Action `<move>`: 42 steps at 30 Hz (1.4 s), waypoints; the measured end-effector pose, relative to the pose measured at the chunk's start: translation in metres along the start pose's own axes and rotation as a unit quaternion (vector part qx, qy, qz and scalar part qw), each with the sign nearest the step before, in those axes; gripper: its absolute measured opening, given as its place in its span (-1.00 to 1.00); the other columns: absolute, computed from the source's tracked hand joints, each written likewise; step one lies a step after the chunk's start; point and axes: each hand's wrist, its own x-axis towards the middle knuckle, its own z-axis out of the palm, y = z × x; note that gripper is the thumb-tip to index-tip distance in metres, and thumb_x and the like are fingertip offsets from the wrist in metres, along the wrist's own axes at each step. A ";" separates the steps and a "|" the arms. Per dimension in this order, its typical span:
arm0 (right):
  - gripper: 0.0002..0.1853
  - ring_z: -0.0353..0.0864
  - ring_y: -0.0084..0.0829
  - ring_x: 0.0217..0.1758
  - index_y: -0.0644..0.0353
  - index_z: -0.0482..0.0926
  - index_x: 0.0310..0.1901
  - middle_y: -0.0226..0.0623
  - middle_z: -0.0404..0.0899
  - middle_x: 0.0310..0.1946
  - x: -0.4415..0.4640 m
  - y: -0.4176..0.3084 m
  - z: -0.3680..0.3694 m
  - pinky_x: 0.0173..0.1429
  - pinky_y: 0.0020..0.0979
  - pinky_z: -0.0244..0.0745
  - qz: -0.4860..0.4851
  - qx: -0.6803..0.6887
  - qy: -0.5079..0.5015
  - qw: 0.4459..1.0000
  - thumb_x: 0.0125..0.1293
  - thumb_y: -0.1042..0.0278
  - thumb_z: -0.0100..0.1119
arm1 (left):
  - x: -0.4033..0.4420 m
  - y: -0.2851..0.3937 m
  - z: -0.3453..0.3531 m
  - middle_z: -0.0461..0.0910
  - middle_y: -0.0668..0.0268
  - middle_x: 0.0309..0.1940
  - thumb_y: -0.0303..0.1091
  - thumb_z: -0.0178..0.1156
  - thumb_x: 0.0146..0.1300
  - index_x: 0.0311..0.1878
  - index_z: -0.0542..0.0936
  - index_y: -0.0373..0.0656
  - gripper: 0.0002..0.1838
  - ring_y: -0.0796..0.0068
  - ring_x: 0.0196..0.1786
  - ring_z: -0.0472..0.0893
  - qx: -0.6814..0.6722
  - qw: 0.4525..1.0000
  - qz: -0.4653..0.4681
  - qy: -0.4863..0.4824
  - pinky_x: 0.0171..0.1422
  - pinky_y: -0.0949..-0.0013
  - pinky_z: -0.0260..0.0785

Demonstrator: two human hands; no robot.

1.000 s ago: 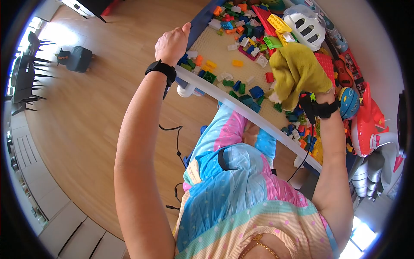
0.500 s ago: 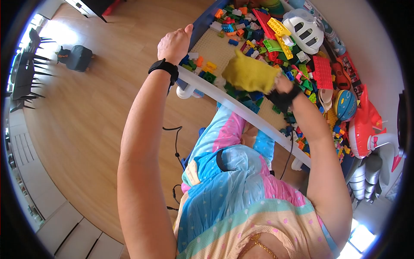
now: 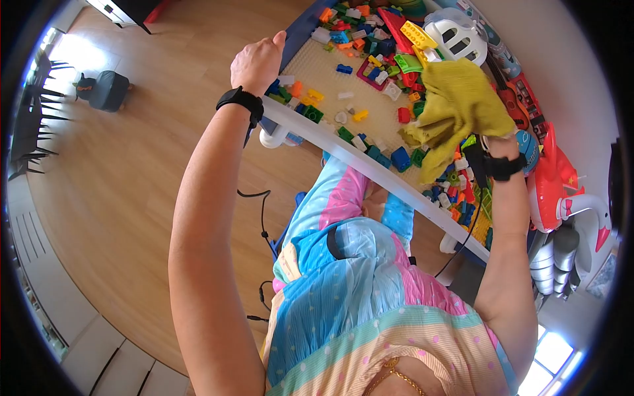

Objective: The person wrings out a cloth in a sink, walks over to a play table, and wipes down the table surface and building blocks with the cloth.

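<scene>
My right hand is mostly hidden behind an olive-green cloth, which hangs from it over the right part of the brick table. Below the cloth lie coloured building bricks, spread across the beige studded surface. My left hand rests at the blue corner edge of the table, its fingers curled round the rim and the thumb pointing up. Black bands circle both wrists, and a dark cable runs down from the right one.
At the table's far side are a white helmet, a small guitar and a blue ball. A red inflatable flamingo stands at the right. A dark stool and chairs are on the floor at left.
The right hand swept left with the cloth over the bricks, then came back right. Some bricks on the studded surface have shifted. The left hand has stayed at the table edge.
</scene>
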 end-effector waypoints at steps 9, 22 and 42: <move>-0.60 0.42 -0.31 0.22 0.27 0.37 0.19 -0.19 0.41 0.18 0.054 -0.009 0.104 0.33 -0.41 0.26 0.109 0.350 -0.069 0.928 0.32 0.43 -0.02 | -0.001 0.001 -0.002 0.63 0.03 -0.25 0.13 -0.36 0.41 -0.24 0.63 -0.18 -0.34 0.01 -0.11 0.60 -0.003 1.000 0.000 -0.004 0.02 0.09 0.44; -0.55 0.43 -0.34 0.22 0.27 0.30 0.24 -0.19 0.39 0.21 0.016 0.003 0.020 0.30 -0.35 0.32 -0.004 0.149 0.007 0.989 0.37 0.32 -0.02 | 0.000 -0.003 0.001 0.64 0.04 -0.29 0.12 -0.32 0.40 -0.27 0.64 -0.19 -0.36 0.00 -0.15 0.61 -0.016 1.000 0.008 0.003 0.00 0.09 0.44; -0.59 0.51 -0.35 0.10 0.30 0.37 0.14 -0.20 0.46 0.09 0.075 0.001 0.037 0.11 -0.34 0.44 0.042 0.373 0.046 0.926 0.34 0.26 0.00 | 0.000 0.001 -0.002 0.62 -0.01 -0.21 0.15 -0.38 0.38 -0.16 0.62 -0.17 -0.33 -0.04 -0.06 0.57 0.005 1.000 -0.008 -0.012 0.09 0.08 0.39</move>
